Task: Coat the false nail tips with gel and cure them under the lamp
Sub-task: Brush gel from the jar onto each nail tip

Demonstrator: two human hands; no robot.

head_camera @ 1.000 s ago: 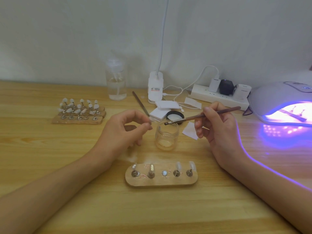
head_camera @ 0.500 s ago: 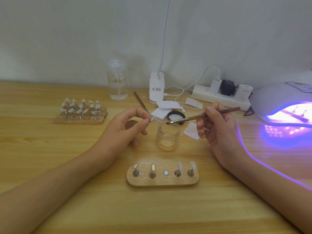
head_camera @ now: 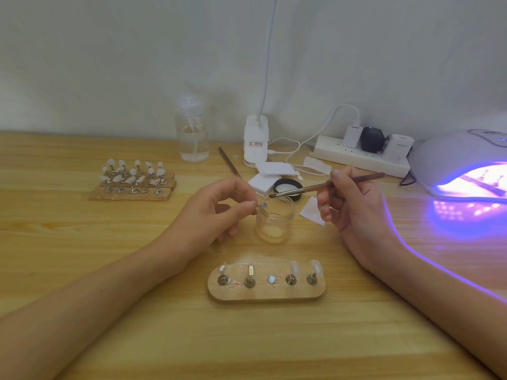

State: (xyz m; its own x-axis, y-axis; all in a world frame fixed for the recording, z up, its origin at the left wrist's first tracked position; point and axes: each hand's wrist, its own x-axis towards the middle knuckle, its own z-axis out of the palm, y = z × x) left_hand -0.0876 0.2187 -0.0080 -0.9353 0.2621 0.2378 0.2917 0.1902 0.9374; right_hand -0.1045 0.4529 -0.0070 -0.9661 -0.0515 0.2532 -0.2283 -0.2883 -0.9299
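Jar [head_camera: 274,220]: clear glass, open and upright on the tabletop [head_camera: 82,256] — every place below is read from it
Left hand [head_camera: 216,212]: just left of the jar; grip closed in a thumb-and-forefinger pinch on a small peg that carries a tip [head_camera: 264,204]
Tip: pale, held at the jar's left rim, level with its mouth
Right hand [head_camera: 354,204]: just right of the jar; grip curled round a brush [head_camera: 329,186], held like a pen
Brush: brown handle slants up and away to the right; dark bristles sit over the jar's mouth, close to the tip — contact cannot be made out
Board [head_camera: 266,293]: wooden, round-ended, in front of the jar; four metal pegs and a bare disc in the middle; the two right pegs bear pale tips [head_camera: 294,267]
Lamp [head_camera: 461,154]: well to the right of the jar, lit violet inside, with a strip of pegs under it; its glow spills on the tabletop
Racks [head_camera: 134,193]: well to the left and behind the jar, wooden strips crowded with white tips
Lid [head_camera: 288,186]: black, flat, just behind the jar
Pads [head_camera: 274,170]: white squares behind the lid
Bottle [head_camera: 192,133]: clear, behind and left of the jar, near the wall
Power strip [head_camera: 359,160]: behind and right of the jar, plugs in it
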